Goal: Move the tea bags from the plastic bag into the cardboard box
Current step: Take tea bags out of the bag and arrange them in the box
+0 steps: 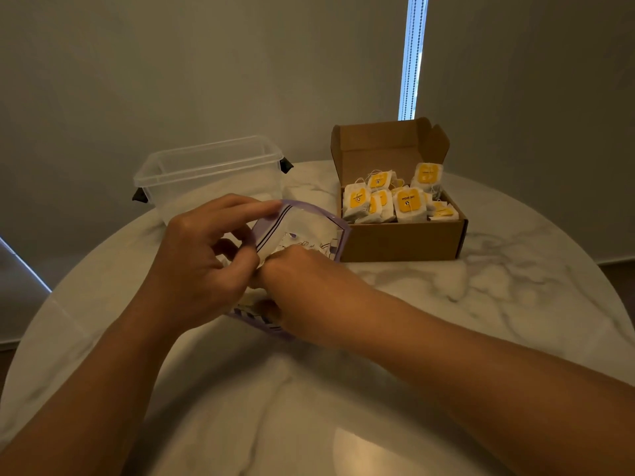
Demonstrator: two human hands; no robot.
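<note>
A clear plastic zip bag (302,228) with a purple rim lies on the marble table, its mouth held up. My left hand (202,255) pinches the bag's upper edge between thumb and fingers. My right hand (302,286) reaches into the bag's mouth, its fingers hidden inside, so I cannot see what they hold. To the right stands an open brown cardboard box (405,238), lid flap raised. Inside it lie several white tea bags (409,202) with yellow tags.
A clear plastic tub (209,173) with dark side clips stands behind the bag at the left. The round marble table (498,290) curves away on both sides. A grey wall and a window blind cord rise behind it.
</note>
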